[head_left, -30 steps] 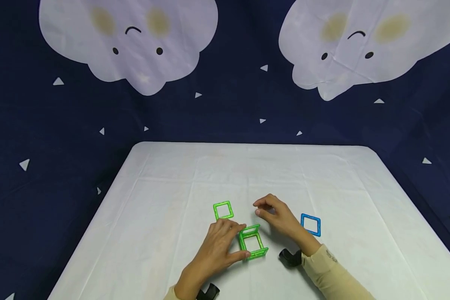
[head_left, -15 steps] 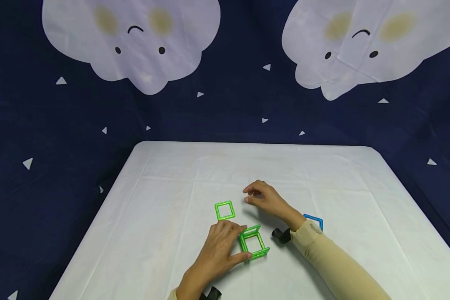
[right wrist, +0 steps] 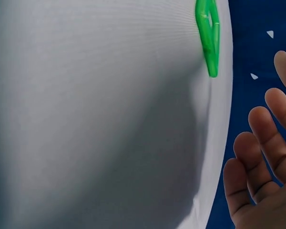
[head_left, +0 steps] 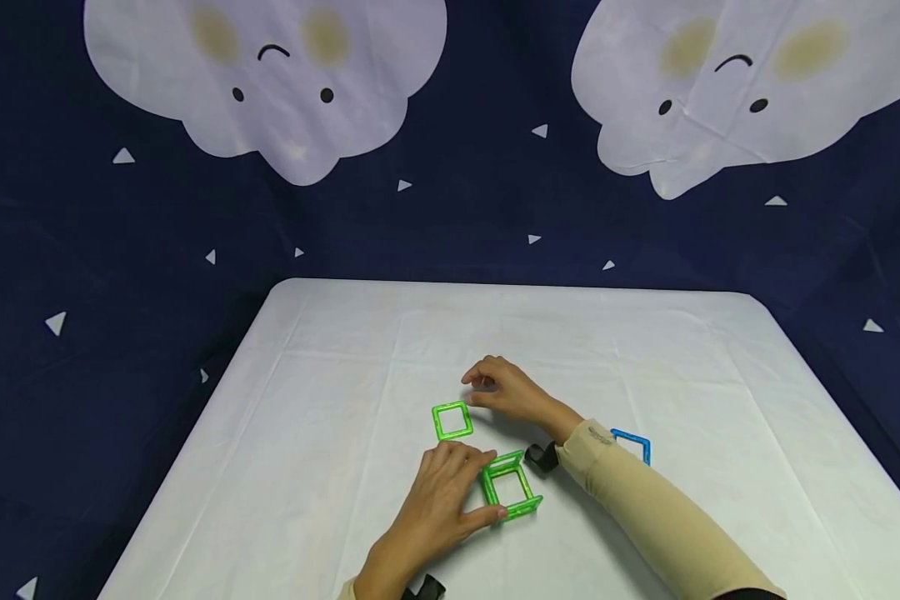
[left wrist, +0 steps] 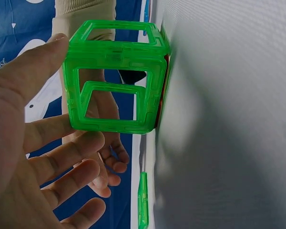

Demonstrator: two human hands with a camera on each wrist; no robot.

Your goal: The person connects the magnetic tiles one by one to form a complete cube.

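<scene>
My left hand [head_left: 442,492] holds a partly built box of green magnetic tiles [head_left: 531,505] on the table, thumb at its near corner and index finger at its far corner. In the left wrist view, the box's green frame walls [left wrist: 155,95] stand upright, with a thin red edge [left wrist: 160,107] along the table side. My right hand [head_left: 510,392] hovers beyond the box with fingers loosely bent, holding nothing. Just left of its fingertips lies a loose green square magnetic tile [head_left: 452,435], seen nearly edge-on in the right wrist view as a green frame [right wrist: 207,40].
A blue square magnetic tile [head_left: 647,450] lies to the right, partly hidden behind the right sleeve [head_left: 645,517]. White cloth covers the table [head_left: 330,400]. Behind its far edge hangs a dark blue cloth [head_left: 465,217] with clouds and small triangles.
My right hand has moved left and farther away, toward the loose green tile, and its sleeve now covers part of the blue tile. My left hand and the box have stayed put.
</scene>
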